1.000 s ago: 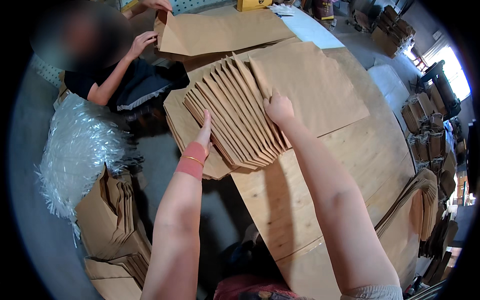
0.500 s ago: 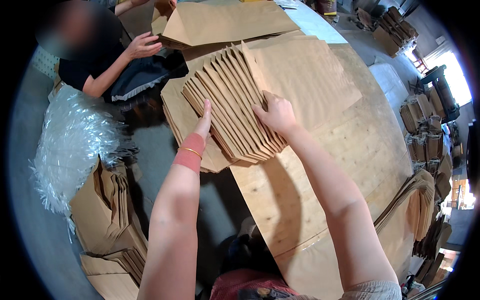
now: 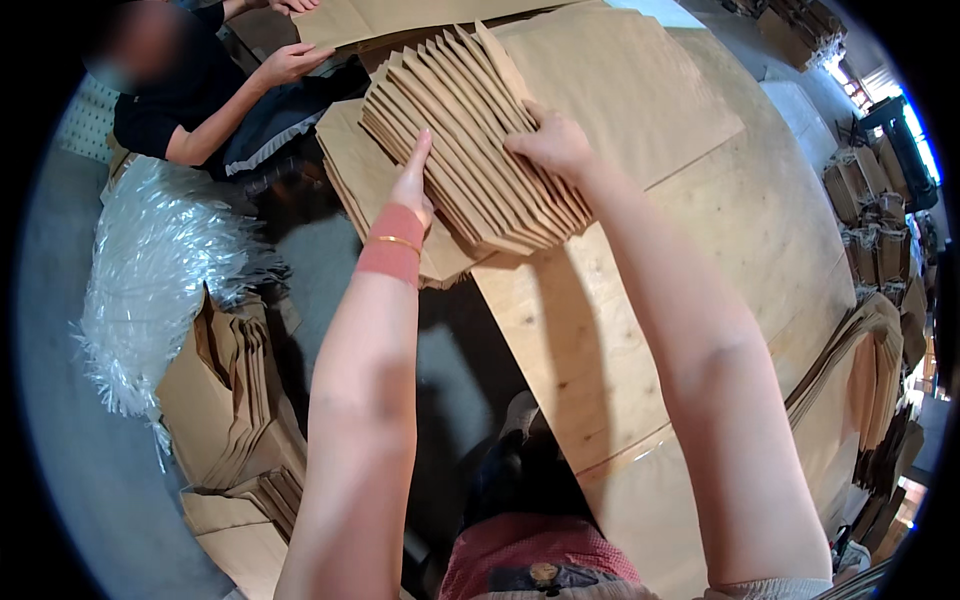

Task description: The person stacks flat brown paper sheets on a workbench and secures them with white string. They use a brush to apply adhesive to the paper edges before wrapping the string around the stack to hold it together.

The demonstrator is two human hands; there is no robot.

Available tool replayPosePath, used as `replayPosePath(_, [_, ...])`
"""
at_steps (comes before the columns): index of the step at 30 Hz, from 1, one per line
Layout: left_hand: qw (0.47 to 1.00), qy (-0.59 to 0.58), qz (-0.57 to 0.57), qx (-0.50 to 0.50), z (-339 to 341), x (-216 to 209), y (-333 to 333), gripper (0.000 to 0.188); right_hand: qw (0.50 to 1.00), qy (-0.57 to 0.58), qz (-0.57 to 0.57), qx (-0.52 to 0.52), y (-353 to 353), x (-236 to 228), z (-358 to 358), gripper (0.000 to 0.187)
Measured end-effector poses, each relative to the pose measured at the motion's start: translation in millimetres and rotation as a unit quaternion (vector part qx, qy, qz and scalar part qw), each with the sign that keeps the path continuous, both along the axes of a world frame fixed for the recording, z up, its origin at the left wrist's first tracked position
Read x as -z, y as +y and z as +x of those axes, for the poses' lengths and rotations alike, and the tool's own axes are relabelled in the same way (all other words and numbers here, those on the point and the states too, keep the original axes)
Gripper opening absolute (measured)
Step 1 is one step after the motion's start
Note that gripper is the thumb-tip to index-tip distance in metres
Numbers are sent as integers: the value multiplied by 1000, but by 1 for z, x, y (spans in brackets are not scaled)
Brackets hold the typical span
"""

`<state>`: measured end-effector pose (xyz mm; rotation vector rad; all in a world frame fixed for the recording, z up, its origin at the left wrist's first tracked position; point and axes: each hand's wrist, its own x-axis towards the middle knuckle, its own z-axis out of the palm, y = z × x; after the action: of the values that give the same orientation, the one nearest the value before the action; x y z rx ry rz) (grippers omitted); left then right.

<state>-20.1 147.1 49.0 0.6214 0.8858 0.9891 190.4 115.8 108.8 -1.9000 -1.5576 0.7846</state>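
Observation:
A fanned stack of folded brown paper bags [image 3: 465,150] is held between my two hands, over the table's left part. My left hand [image 3: 412,180] grips its left side, with the thumb upright against the outer bag and the other fingers hidden. On the right, my right hand [image 3: 553,143] is closed on the stack's outermost bags, its fingers bent over their edges. More flat brown bags [image 3: 345,150] lie beneath the stack at the left. Large sheets of brown paper [image 3: 630,85] lie flat to the right.
The wooden table [image 3: 740,270] has a curved right edge. Across it, a co-worker's hand [image 3: 295,62] is at another brown paper pile [image 3: 400,22]. White plastic strands [image 3: 170,270] and folded bags [image 3: 215,390] stand at the left; draped brown paper [image 3: 860,360] is at the right.
The view has shifted, so the table and stack appear higher. Both my hands keep hold of the bags. The co-worker's second hand has come onto the far paper pile.

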Motion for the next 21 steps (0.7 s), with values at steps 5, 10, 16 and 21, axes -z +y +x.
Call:
replayPosePath(5, [992,115,51,2,24,-49,-48,68,962,272,-25,-22,-46,-15,29,63])
replayPosePath(10, [995,69,62,-44,52,-56,-206,63,983,179,28,-31,-196,-23,59,59])
replayPosePath(16, [994,1,-108,12,-1,-16,-425,63,994,88,-6,-69,-389,-18,24,62])
replayPosePath(21, [948,-113,-266,136,-68,45,-516,59,991,105,-6,-79,-480,0,5,62])
